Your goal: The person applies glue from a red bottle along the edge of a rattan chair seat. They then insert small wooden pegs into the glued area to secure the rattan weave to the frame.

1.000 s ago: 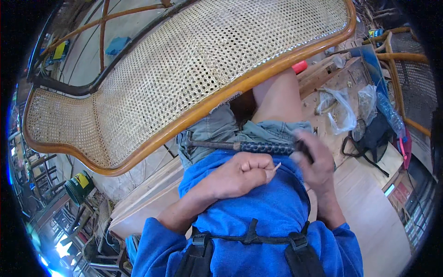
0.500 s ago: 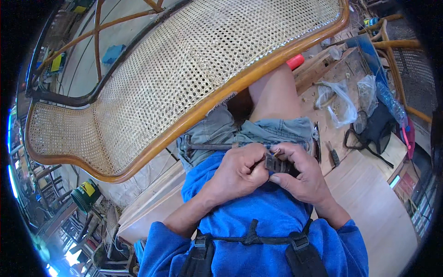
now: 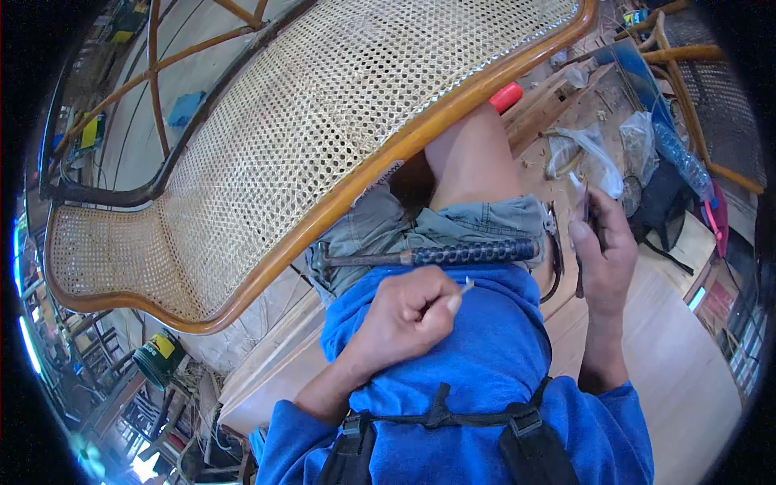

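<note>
My left hand is closed in front of my blue shirt. A small pale tip pokes out between its thumb and finger; what it belongs to is hidden in the fist. Off to the right, my right hand grips a narrow knife, its bright tip pointing up and away and its dark end showing below the fingers. Across my lap lies a hammer with a dark, patterned grip and its head to the left. A caned seat panel in a brown wooden frame slants just beyond my lap.
Right of my leg, the wooden bench holds clear plastic bags, a black strapped cloth item and a red cylinder. A pale curved board extends at the right. A green can stands lower left.
My hands have separated; the dark metal object between them is out of sight. My right hand has moved right and picked up the knife from the bench. The hammer's grip is now uncovered.
</note>
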